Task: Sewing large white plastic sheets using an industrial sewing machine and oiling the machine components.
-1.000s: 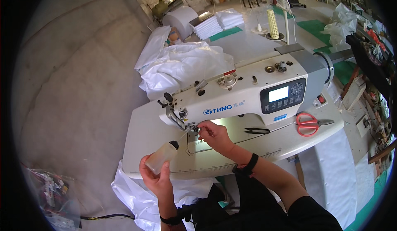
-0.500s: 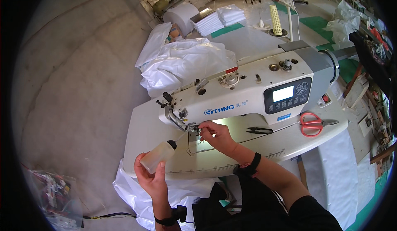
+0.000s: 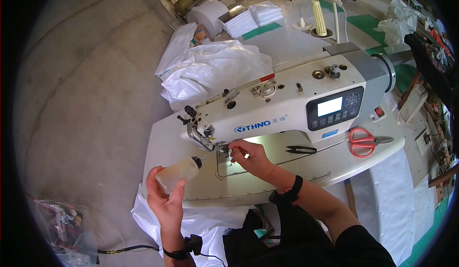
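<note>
The left hand (image 3: 165,200) has its grip closed round a translucent squeeze bottle (image 3: 178,173), at seven o'clock from the needle area (image 3: 221,147), where the right hand (image 3: 251,156) pinches. A hard squeeze could probably flood oil onto the bench (image 3: 306,169).

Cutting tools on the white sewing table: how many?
2: red-handled scissors on the table's right part, below the machine's control panel, and small black thread snips just left of them, near the right hand. Others may be hidden.
</note>
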Tool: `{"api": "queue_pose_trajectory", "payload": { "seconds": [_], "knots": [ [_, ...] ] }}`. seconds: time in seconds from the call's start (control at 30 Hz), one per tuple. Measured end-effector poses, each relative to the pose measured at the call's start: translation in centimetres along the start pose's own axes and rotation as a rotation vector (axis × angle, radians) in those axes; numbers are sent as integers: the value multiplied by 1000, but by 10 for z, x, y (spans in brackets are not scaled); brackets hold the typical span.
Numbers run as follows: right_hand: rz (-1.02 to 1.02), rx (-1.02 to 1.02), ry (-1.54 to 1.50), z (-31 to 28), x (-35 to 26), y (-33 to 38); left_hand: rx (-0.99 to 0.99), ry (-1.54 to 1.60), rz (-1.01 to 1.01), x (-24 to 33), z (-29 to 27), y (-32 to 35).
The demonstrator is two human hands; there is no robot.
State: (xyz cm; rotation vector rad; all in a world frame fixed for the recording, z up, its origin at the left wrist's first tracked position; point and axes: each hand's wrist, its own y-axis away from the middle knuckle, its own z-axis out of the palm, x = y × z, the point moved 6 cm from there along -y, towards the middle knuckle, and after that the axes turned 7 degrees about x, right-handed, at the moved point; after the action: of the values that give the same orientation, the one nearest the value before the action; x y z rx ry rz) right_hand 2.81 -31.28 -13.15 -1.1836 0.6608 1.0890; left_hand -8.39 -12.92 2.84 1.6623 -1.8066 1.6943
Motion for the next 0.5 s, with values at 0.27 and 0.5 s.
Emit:
{"api": "queue_pose_trajectory", "payload": {
  "seconds": [0.27, 0.5],
  "knots": [
    [-18, 5, 51, 0, -1, 0, -75, -49, 26, 13, 6, -11],
    [-72, 7, 81, 0, -2, -1, -59, -42, 9, 13, 6, -12]
  ]
}}
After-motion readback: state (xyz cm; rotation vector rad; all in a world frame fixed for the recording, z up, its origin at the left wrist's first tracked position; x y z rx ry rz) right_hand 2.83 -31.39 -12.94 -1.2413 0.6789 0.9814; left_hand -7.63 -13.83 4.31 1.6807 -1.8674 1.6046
